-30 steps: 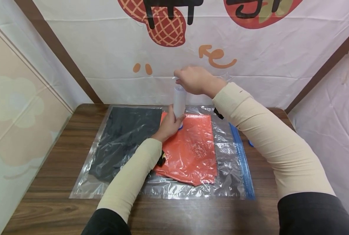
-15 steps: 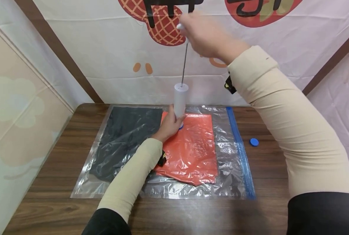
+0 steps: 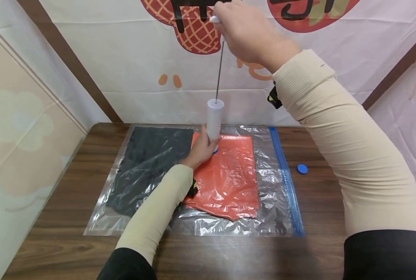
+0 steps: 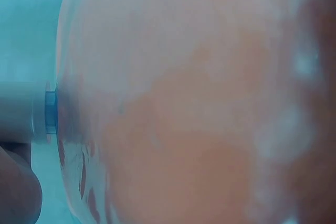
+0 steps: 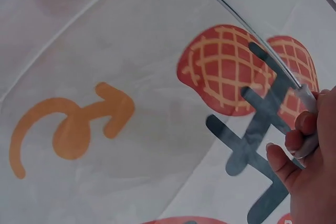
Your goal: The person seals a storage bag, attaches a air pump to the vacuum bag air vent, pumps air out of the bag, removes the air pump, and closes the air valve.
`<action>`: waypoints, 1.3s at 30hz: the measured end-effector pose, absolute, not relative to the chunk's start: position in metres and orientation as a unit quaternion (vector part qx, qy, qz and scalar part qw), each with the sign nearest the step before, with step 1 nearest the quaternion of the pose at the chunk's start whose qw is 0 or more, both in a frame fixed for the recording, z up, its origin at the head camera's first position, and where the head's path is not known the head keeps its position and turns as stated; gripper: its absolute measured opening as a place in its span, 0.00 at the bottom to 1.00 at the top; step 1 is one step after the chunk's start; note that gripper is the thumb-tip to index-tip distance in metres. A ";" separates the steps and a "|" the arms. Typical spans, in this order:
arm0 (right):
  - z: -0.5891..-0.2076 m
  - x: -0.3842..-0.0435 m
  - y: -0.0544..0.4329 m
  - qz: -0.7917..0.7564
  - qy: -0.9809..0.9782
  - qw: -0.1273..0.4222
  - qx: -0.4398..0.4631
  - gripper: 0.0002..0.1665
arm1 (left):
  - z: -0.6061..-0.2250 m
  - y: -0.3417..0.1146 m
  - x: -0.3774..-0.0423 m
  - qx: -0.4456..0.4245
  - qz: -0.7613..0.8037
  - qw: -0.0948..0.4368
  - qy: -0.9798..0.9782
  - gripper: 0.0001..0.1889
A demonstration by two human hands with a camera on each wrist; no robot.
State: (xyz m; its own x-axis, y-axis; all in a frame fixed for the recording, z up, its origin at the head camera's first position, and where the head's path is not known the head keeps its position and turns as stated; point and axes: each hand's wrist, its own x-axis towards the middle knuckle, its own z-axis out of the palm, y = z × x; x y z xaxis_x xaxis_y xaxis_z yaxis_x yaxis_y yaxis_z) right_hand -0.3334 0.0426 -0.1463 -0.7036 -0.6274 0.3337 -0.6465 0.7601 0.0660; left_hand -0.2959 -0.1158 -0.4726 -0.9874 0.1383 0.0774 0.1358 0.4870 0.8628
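Observation:
A white hand pump (image 3: 215, 118) stands upright on the blue-rimmed valve (image 3: 215, 149) of a clear vacuum storage bag (image 3: 269, 186). Around the pump's lower barrel, my left hand (image 3: 201, 149) keeps a grip. High above, my right hand (image 3: 244, 33) grips the pump's white handle (image 3: 214, 19), with the thin metal rod (image 3: 220, 70) drawn far out. In the right wrist view, curled fingers wrap the handle (image 5: 308, 142). The left wrist view shows the pump's end (image 4: 23, 111) against the bag. Inside the bag lie dark folded cloth (image 3: 148, 167) and an orange-red folded item (image 3: 229, 179).
On the wooden table (image 3: 257, 256), a round blue cap (image 3: 302, 169) lies right of the bag. A blue zip strip (image 3: 286, 182) runs along the bag's right edge. Printed white cloth (image 3: 131, 58) hangs right behind the table.
My right hand has risen from just above the barrel, pulling the rod out, mostly in the first half second. My left hand and the barrel have stayed in place.

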 end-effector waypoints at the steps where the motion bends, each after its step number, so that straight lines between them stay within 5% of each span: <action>1: -0.149 -0.334 0.041 0.030 -0.925 0.161 0.343 0.26 | -0.472 -0.116 -0.296 0.078 0.499 0.002 0.863 0.38; 18: -0.224 -0.337 0.031 -0.001 -0.920 0.033 0.391 0.13 | -0.475 -0.116 -0.295 0.087 0.501 -0.006 0.861 0.39; 28: -0.261 -0.337 0.030 -0.008 -0.918 0.023 0.397 0.11 | -0.472 -0.114 -0.297 0.076 0.502 0.007 0.861 0.40; 39: -0.255 -0.340 0.030 0.005 -0.918 -0.002 0.396 0.11 | -0.473 -0.112 -0.295 0.077 0.507 0.000 0.859 0.39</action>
State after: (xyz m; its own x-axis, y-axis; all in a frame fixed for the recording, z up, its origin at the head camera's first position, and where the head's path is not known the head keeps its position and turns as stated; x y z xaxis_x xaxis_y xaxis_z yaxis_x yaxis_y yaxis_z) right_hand -0.3403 0.0297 -0.2554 -0.6858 -0.7277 0.0006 -0.7277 0.6858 -0.0108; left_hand -0.2954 -0.1124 -0.4732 -0.9882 0.1319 0.0772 0.1314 0.4744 0.8704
